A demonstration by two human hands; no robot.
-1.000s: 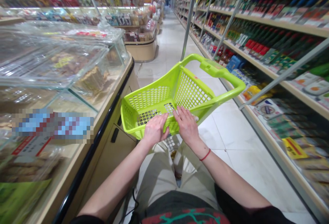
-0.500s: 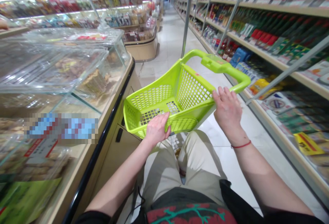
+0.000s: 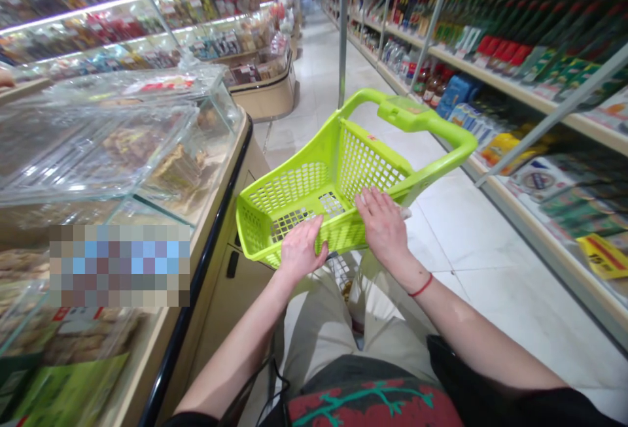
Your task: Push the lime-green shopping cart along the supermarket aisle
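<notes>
A lime-green plastic shopping cart (image 3: pixel 294 178) with lattice sides stands in front of me, turned at an angle, its looped handle (image 3: pixel 417 116) toward the right. Its basket has nothing in it that I can see. My left hand (image 3: pixel 301 247) grips the near rim, with the fingers over the edge and the thumb outside. Farther right along the same rim rests my right hand (image 3: pixel 385 224), fingers bent over it and held close together. A small whitish bit shows beside that hand, too little to name.
On the left runs a display counter with a black edge rail (image 3: pixel 216 224) and clear-lidded bins (image 3: pixel 98 146) of packaged food. Stocked shelves (image 3: pixel 530 97) line the right side. A metal post (image 3: pixel 342 41) rises beyond the cart, and the tiled aisle (image 3: pixel 316 41) stretches ahead.
My right hand has slid left along the cart's near rim, away from the handle end and closer to my left hand. The left hand keeps its hold, and the view has shifted slightly.
</notes>
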